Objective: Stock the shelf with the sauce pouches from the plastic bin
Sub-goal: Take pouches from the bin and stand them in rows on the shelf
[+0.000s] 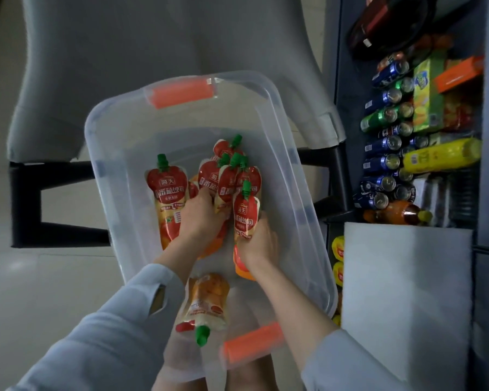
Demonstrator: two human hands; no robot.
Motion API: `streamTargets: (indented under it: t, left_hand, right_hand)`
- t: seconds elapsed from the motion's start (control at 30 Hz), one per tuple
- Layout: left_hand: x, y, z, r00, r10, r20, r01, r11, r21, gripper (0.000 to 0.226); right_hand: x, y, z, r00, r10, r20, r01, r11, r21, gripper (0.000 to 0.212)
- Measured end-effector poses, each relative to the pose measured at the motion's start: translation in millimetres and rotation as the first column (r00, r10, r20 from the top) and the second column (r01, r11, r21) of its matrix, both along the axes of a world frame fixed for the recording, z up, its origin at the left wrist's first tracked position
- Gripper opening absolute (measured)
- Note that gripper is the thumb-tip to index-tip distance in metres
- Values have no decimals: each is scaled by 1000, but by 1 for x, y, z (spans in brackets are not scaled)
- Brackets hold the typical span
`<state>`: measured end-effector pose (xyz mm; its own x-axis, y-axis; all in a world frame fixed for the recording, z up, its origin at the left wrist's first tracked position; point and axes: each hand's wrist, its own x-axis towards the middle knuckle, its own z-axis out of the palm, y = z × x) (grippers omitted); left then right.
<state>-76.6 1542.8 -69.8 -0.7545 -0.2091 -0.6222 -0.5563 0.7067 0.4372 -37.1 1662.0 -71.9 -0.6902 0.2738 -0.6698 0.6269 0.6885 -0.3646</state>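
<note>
A clear plastic bin (105,153) with orange handles sits below me, holding several red-and-orange sauce pouches with green caps. My left hand (201,218) grips a bunch of upright pouches (223,179) in the bin's middle. My right hand (261,244) is closed around one pouch (246,213), held upright. A single pouch (168,193) lies flat at the bin's left. Another pouch (208,303) lies near the front with its cap toward me. The shelf (347,114) stands to the right.
The shelf holds rows of drink cans (384,162), a yellow bottle (441,155), an orange bottle (398,214) and green and orange boxes (429,97). A white block (404,292) sits at the shelf's lower front. A grey chair (153,52) stands behind the bin.
</note>
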Motion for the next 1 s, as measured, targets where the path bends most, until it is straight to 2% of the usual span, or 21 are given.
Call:
streamTargets:
  t: [0.13,0.2,0.3,0.43,0.6,0.73,0.87,0.97,1.0]
  left_hand:
    - [4,-14,25,996,62,56,-70,985,155,24]
    - [10,-19,42,986,162,46,-168,948,270,20]
    - [18,-23,78,950,305,61,-303,862,407,20]
    - [27,-24,143,926,364,98,-355,755,551,20]
    - [38,-13,222,964,261,48,-229,727,647,26]
    - [45,13,275,990,137,-32,-80,736,672,32]
    - [49,47,319,993,-37,-114,103,749,654,43]
    - [56,81,350,972,-138,-189,231,695,681,34]
    - [59,92,359,960,-168,-224,278,676,682,35]
  right_hand:
    - [5,15,31,995,-67,-74,51,977,-207,18]
    - [10,23,57,984,-130,-125,89,952,-294,19]
    - [18,31,91,970,-224,-89,169,896,-411,20]
    - [38,39,151,932,-352,-87,270,834,-481,28]
    - [72,58,226,883,-433,-180,305,822,-481,36]
    - [97,81,280,797,-521,-305,343,806,-482,46]
    - [125,107,328,666,-602,-441,388,784,-485,52]
    - [146,128,357,540,-672,-507,448,740,-503,41]
    - [153,135,367,492,-688,-533,469,725,-504,44]
